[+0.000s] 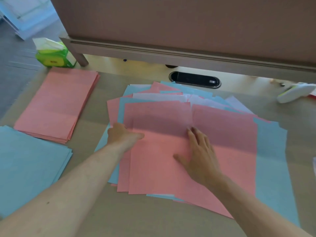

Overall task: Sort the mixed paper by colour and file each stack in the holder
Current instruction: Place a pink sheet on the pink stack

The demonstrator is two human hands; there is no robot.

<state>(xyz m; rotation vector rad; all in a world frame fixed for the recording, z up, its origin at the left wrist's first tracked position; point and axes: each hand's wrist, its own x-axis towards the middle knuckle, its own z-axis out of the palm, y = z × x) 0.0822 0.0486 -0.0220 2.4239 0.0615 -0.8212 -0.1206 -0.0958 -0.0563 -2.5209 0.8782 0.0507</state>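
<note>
Head view showed sorting under way, filing not yet begun, and no holder could be seen. The mixed pile [273,159] of pink, blue and white paper lay fanned across the middle of the desk [136,218]. A pink stack [58,103] sat to the far left and a blue stack [29,159] to the near left. The left hand [123,134] pinched the left edge of the top pink sheet [159,161], thumb on top and fingers tucked out of sight beneath it. The right hand [200,156] lay flat on the same sheet, fingers straight and spread. The next move likely called for easing the right hand's press so the sheet could slide free and be carried left onto the pink stack without dragging the sheets beneath it.
</note>
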